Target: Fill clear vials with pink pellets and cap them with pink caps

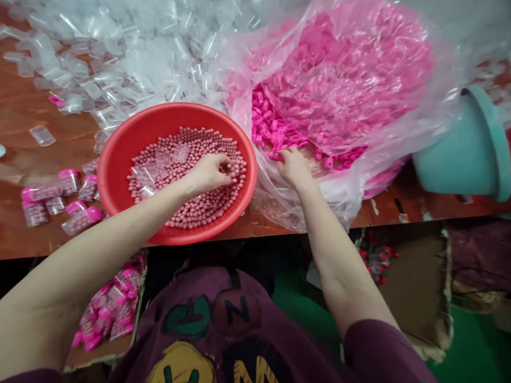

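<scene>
My left hand [210, 172] is inside the red basin [110, 164], low over the pink beads [205, 210]. Its fingers are curled together, and what they hold, if anything, is hidden. A few clear plastic containers [145, 176] lie on the beads left of that hand. My right hand [294, 166] reaches into the mouth of a large clear plastic bag [323, 194]. The fingertips close on a pink cap [275, 154] at the edge of the heap of pink caps [263, 120] in the bag.
Clear empty containers [148, 55] are heaped behind the basin. Several bead-filled, pink-capped containers [79, 219] lie at its left. A light-blue bucket [452, 149] rests tilted at right. Below the table edge stand a box of filled containers [112, 310] and a cardboard box [424, 280].
</scene>
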{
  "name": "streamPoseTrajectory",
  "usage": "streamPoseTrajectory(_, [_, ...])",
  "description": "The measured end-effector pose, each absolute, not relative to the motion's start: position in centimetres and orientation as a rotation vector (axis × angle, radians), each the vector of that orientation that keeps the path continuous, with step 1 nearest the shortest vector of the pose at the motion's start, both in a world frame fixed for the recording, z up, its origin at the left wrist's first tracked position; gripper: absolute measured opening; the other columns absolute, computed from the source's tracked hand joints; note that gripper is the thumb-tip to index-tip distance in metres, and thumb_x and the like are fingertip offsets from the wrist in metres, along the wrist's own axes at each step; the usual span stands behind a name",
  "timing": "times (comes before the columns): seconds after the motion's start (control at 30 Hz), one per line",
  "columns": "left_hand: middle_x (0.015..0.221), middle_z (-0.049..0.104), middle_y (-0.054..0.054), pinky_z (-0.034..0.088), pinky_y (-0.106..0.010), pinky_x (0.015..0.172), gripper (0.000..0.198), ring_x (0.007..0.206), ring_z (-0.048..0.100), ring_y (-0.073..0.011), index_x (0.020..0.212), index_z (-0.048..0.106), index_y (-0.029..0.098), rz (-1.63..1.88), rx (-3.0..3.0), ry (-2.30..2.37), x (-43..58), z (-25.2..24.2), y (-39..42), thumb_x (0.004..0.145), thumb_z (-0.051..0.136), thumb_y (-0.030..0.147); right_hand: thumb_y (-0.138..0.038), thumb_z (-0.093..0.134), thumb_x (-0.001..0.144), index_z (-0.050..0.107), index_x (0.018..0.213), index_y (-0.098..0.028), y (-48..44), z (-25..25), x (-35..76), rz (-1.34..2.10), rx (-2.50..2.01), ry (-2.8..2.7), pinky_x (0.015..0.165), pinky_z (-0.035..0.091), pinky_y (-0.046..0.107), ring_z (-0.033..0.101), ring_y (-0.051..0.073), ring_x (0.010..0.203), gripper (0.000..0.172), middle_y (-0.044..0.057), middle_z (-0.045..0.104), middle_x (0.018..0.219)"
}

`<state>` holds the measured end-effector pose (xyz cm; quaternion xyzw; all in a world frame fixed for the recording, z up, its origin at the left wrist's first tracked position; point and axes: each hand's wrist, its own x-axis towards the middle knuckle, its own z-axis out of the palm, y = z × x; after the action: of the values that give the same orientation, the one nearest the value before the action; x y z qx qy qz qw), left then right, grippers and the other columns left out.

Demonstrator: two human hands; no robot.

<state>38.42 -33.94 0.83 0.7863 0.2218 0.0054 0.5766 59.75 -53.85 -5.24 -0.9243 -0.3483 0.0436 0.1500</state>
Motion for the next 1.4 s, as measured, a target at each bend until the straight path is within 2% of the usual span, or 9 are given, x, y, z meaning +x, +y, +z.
streamPoseTrajectory(0.1, [0.085, 0.074, -0.002, 0.053, -0.032, 0.084, 0.029, 0.078, 0.065, -0.0147, 0.091, 0.079, 0.015, 0.077, 1.487, 0.539, 36.2, 2.7, -33.2, 0.064, 0.086, 0.011, -0.009, 0.061, 0.089, 0.078, 0.11, -0.008, -53.3, -6.0, 60.2, 0.129, -2.608, -0.96, 0.102, 0.055, 0.052, 0.072, 0.034, 0.108, 0.028, 0.024, 0.076, 0.119])
streamPoseTrajectory(0.23, [0.095, 0.077, -0.006, 0.056, -0.032, 0.081, 0.027, 0.083, 0.07, -0.0153, 0.1, 0.079, 0.016, 0.084, 1.141, 0.561, 32.4, 4.2, -33.0, 0.074, 0.086, 0.016, -0.011, 0.072, 0.084, 0.077, 0.098, -0.016, -53.6, -5.5, 60.8, -0.007, -2.208, -0.627, 0.089, 0.054, 0.041, 0.066, 0.021, 0.08, 0.016, 0.008, 0.071, 0.083])
streamPoseTrajectory(0.33, [0.102, 0.078, -0.01, 0.059, -0.033, 0.08, 0.027, 0.091, 0.075, -0.0193, 0.106, 0.076, 0.016, 0.126, 0.952, 0.549, 29.9, 4.3, -33.4, 0.08, 0.083, 0.018, -0.019, 0.076, 0.085, 0.076, 0.107, -0.024, -53.0, -3.5, 58.7, -0.035, -1.936, -0.473, 0.071, 0.051, 0.033, 0.058, 0.014, 0.066, 0.023, 0.002, 0.067, 0.082])
streamPoseTrajectory(0.43, [0.106, 0.077, -0.01, 0.06, -0.033, 0.081, 0.028, 0.095, 0.075, -0.0199, 0.11, 0.073, 0.017, 0.177, 0.884, 0.497, 28.2, 4.0, -34.2, 0.084, 0.083, 0.021, -0.034, 0.074, 0.092, 0.073, 0.118, -0.029, -51.2, -0.3, 53.3, 0.2, -1.73, -0.602, 0.063, 0.054, 0.032, 0.062, 0.015, 0.067, 0.027, 0.001, 0.072, 0.094])
streamPoseTrajectory(0.57, [0.11, 0.074, -0.007, 0.059, -0.029, 0.088, 0.041, 0.102, 0.074, -0.018, 0.119, 0.068, 0.019, 0.3, 0.902, 0.482, 26.7, 3.4, -35.3, 0.082, 0.086, 0.02, -0.043, 0.076, 0.096, 0.075, 0.126, -0.03, -48.3, 3.9, 45.3, 0.563, -1.579, -0.823, 0.074, 0.062, 0.036, 0.069, 0.017, 0.079, 0.033, 0.002, 0.076, 0.102])
streamPoseTrajectory(0.67, [0.112, 0.073, -0.006, 0.058, -0.029, 0.092, 0.038, 0.107, 0.072, -0.0179, 0.116, 0.065, 0.019, 0.361, 0.928, 0.441, 26.3, 2.7, -35.7, 0.083, 0.085, 0.021, -0.045, 0.075, 0.099, 0.08, 0.122, -0.027, -46.7, 5.2, 42.1, 0.67, -1.593, -1.047, 0.085, 0.063, 0.037, 0.071, 0.018, 0.09, 0.03, 0.003, 0.076, 0.103])
streamPoseTrajectory(0.97, [0.117, 0.074, -0.006, 0.055, -0.029, 0.091, 0.035, 0.103, 0.069, -0.0156, 0.118, 0.068, 0.019, 0.397, 0.807, 0.378, 26.5, 1.4, -35.3, 0.089, 0.086, 0.029, -0.032, 0.07, 0.104, 0.081, 0.124, -0.029, -46.2, 5.0, 41.0, 0.148, -1.669, -1.435, 0.09, 0.065, 0.037, 0.074, 0.02, 0.101, 0.023, 0.006, 0.077, 0.113])
streamPoseTrajectory(1.3, [0.103, 0.075, -0.005, 0.051, -0.024, 0.074, 0.028, 0.091, 0.07, -0.0146, 0.116, 0.07, 0.018, 0.389, 0.755, 0.453, 26.6, 2.3, -35.0, 0.09, 0.081, 0.019, -0.033, 0.067, 0.103, 0.082, 0.12, -0.025, -46.4, 1.8, 44.0, -0.076, -1.886, -1.287, 0.098, 0.066, 0.045, 0.076, 0.025, 0.105, 0.024, 0.008, 0.078, 0.112])
streamPoseTrajectory(1.4, [0.105, 0.075, -0.006, 0.05, -0.024, 0.074, 0.026, 0.095, 0.07, -0.0152, 0.114, 0.071, 0.017, 0.387, 0.731, 0.473, 26.7, 2.6, -34.9, 0.09, 0.078, 0.015, -0.035, 0.07, 0.102, 0.079, 0.127, -0.027, -46.6, 2.0, 43.2, -0.006, -1.79, -1.168, 0.096, 0.066, 0.043, 0.077, 0.023, 0.103, 0.028, 0.006, 0.08, 0.114])
